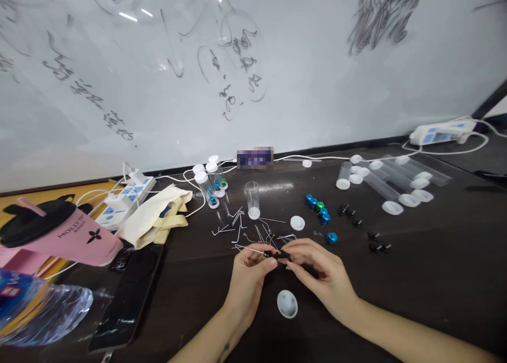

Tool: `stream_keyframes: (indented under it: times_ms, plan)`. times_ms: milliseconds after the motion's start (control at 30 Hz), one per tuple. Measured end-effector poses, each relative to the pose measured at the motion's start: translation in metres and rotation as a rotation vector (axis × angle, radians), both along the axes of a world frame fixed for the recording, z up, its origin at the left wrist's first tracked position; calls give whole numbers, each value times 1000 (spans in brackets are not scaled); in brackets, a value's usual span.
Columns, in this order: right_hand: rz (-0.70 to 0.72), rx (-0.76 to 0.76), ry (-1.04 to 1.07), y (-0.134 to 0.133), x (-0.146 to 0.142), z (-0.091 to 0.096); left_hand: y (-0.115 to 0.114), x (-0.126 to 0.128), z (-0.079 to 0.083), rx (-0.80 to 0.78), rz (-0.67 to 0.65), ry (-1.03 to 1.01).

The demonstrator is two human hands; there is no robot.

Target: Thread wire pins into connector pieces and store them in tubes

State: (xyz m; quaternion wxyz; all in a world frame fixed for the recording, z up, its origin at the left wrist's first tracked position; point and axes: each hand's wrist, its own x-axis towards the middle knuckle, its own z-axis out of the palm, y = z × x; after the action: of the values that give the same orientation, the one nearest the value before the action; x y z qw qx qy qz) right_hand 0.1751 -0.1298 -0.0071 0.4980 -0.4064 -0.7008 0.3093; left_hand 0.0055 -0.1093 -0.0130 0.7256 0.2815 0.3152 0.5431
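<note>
My left hand (pixel 247 278) pinches a thin metal pin (pixel 253 250) with a small black piece on its end. My right hand (pixel 317 273) pinches another small black part (pixel 284 256) right against it. Both hands meet over the dark table (pixel 435 278). Several bent metal pins (pixel 237 226) lie scattered just beyond my fingers. A white cap (pixel 287 304) rests on the table between my wrists. Blue and green beads (pixel 319 207) and small black parts (pixel 350 212) lie to the upper right.
An open clear vial (pixel 252 199) stands upright, a white lid (pixel 297 223) near it. Capped vials (pixel 209 183) stand behind; empty tubes (pixel 388 186) lie at right. A pink cup (pixel 67 233), phone (pixel 130 294), cloth bag (pixel 158 220), power strips (pixel 124 199) and plastic bottle (pixel 35 310) crowd the left.
</note>
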Motion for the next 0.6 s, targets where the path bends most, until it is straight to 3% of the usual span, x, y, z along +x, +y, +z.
stream_keyframes:
  times_ms: [600]
  plan:
    - [-11,153,-63,-1,1,1,-2,-1,4,31,-3,47]
